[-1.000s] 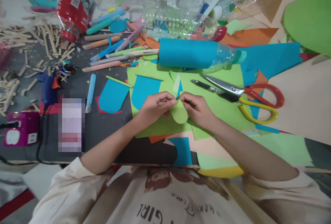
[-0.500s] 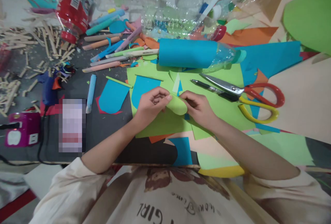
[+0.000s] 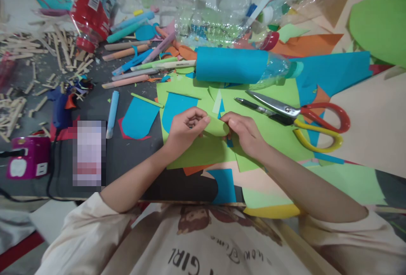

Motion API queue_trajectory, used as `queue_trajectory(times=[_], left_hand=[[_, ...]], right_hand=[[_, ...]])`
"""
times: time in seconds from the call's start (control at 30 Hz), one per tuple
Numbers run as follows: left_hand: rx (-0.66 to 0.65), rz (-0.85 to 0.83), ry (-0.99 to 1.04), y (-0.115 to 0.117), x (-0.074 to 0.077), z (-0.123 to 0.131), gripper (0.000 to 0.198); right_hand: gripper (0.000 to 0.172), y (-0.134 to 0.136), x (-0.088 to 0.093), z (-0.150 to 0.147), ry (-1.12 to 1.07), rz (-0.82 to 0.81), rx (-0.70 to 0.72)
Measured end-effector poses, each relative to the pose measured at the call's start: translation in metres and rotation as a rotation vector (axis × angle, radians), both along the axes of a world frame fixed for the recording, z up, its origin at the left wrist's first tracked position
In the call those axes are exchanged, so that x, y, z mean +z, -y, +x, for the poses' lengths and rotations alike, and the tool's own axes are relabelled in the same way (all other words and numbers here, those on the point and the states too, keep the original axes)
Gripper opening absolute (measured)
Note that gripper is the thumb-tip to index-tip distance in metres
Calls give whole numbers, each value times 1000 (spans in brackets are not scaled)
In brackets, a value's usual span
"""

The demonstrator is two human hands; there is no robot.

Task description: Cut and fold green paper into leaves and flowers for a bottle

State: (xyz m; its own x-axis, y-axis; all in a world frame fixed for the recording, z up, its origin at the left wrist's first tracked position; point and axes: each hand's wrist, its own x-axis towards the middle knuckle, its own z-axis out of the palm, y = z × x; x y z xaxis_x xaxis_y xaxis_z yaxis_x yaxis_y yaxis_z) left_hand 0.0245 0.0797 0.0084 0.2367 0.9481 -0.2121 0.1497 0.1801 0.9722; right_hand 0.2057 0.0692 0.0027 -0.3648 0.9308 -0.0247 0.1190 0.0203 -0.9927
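Note:
A small rounded piece of light green paper (image 3: pixel 216 127) is held between both hands just above the table. My left hand (image 3: pixel 184 129) pinches its left edge with curled fingers. My right hand (image 3: pixel 244 134) grips its right edge, fingers closed. The piece lies nearly flat, bent over. Under the hands lies a larger light green sheet (image 3: pixel 203 150) with a blue cut-out shape (image 3: pixel 177 108) on it.
Red and yellow scissors (image 3: pixel 304 116) and a black pen (image 3: pixel 258 109) lie right of the hands. A clear bottle wrapped in blue paper (image 3: pixel 234 65) lies behind. Markers (image 3: pixel 133 61), a blue glue gun (image 3: pixel 60 105), wooden sticks (image 3: pixel 22 76) and a purple box (image 3: pixel 27 163) are on the left.
The green piece has been tipped from hanging upright toward lying flat and bent over between the fingers. Both hands stayed in place.

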Motion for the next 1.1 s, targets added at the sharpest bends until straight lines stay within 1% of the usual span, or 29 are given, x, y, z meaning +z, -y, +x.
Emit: queue_trajectory(times=[0.1, 0.17, 0.27, 0.37, 0.43, 0.57, 0.73, 0.9, 1.1], left_hand=[[-14, 25, 4, 0, 1, 0, 26], [-30, 28, 17, 0, 0, 0, 28], [-21, 45, 12, 0, -1, -1, 32], [-2, 108, -23, 0, -3, -2, 32], [-42, 155, -55, 0, -5, -3, 33], [-145, 205, -93, 0, -7, -4, 33], [-140, 225, -113, 1, -8, -4, 33], [-141, 252, -186, 1, -7, -4, 35], [-154, 272, -214, 1, -7, -5, 38]], right_hand=[[51, 0, 0, 0, 36, -10, 2], [50, 0, -1, -1, 66, -31, -22], [50, -1, -2, -1, 40, -59, -52], [51, -1, -3, -2, 82, 19, 14], [50, -1, -3, -2, 101, 56, 41], [43, -1, -4, -2, 19, 33, -23], [40, -1, -5, -2, 10, 43, -61], [36, 0, -5, -3, 40, 55, -92], [36, 1, -4, -4, 57, 75, -118]])
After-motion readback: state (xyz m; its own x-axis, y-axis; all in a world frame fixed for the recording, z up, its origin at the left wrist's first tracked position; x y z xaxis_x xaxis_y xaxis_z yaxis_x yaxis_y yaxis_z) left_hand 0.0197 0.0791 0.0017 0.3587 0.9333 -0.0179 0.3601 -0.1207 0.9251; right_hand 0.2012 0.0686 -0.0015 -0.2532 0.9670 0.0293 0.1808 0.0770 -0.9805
